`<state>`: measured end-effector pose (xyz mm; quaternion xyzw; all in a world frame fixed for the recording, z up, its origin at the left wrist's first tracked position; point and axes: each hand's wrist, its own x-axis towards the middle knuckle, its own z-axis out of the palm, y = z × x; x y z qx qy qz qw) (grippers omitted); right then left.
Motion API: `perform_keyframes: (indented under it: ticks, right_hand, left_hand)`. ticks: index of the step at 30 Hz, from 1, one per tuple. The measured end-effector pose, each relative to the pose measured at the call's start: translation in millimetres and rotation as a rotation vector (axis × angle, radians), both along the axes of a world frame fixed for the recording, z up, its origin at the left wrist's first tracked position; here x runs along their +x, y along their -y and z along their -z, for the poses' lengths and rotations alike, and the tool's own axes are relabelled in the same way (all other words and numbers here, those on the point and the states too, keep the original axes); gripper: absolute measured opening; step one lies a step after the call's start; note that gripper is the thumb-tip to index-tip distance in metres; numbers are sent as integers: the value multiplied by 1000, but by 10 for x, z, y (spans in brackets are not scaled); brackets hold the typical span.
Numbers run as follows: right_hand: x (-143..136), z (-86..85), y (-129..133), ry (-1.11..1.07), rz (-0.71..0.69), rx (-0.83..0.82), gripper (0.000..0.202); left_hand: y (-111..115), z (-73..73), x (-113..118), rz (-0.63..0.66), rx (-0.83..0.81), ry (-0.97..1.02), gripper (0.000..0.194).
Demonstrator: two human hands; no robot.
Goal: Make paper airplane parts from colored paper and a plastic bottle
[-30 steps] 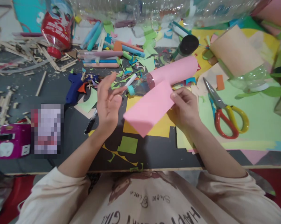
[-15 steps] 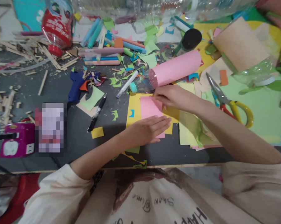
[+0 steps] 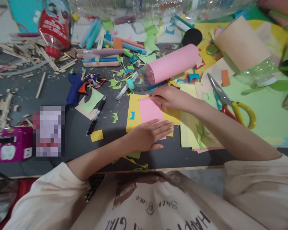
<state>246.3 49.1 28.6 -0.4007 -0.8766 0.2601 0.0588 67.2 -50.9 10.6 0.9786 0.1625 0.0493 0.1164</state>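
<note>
A pink paper piece [image 3: 150,110] lies over yellow paper [image 3: 133,102] near the table's front. Across its lower part my left hand [image 3: 152,134] rests flat, fingers stretched to the right. My right hand [image 3: 169,97] has its fingers pressed together at the pink paper's upper right corner; whether they grip the paper or something small is hidden. Just behind that hand lies a clear bottle wrapped in pink paper [image 3: 174,64], its turquoise cap [image 3: 130,84] pointing left. A white pen [image 3: 122,91] lies partly under the cap.
Open scissors [image 3: 226,102] lie on papers at the right. A black pen [image 3: 96,115] and blue glue gun [image 3: 74,88] are at the left, near a purple box [image 3: 16,143]. Farther back are markers [image 3: 100,52], paper scraps, a red-labelled bottle [image 3: 54,28] and a beige-wrapped bottle [image 3: 241,44].
The pink-wrapped bottle has rolled or shifted slightly, its cap now over the white pen. The whole view has moved a little; both hands stay at the pink paper.
</note>
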Motion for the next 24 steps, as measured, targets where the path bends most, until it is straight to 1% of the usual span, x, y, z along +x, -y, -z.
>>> perform_keyframes:
  ticks: [4, 7, 9, 11, 13, 14, 16, 18, 20, 22, 24]
  right_hand:
    - [7, 39, 11, -19, 9, 61, 20]
    - [26, 42, 24, 48, 14, 207, 19]
    - [6, -2, 37, 133, 14, 328, 19]
    - [-99, -82, 60, 215, -10, 395, 19]
    - [-325, -175, 92, 251, -73, 392, 22]
    - [-483, -217, 110, 227, -112, 393, 27]
    - [-854, -281, 140, 170, -245, 377, 35]
    - [-1226, -317, 154, 161, -331, 354, 41]
    - [-1515, -336, 153, 147, -416, 294, 39]
    - [-1673, -344, 144, 156, -484, 256, 35]
    - [-1697, -338, 136, 142, -501, 260, 35]
  left_hand:
    - [-9, -24, 11, 3, 6, -14, 53]
    - [-10, -35, 13, 3, 12, -9, 49]
    - [-11, -41, 12, -1, 10, -13, 49]
    - [-14, -46, 12, -2, 9, -22, 50]
    - [-20, -45, 15, 9, 6, -20, 51]
    - [-22, -42, 16, 17, 1, -13, 50]
    - [-24, -30, 16, 23, -22, 6, 48]
    - [-19, -11, 11, 14, -57, 15, 43]
    - [-10, 11, 1, -7, -86, 6, 40]
    - [-1, 31, -9, -23, -106, -15, 39]
    - [1, 44, -12, -30, -124, -29, 37]
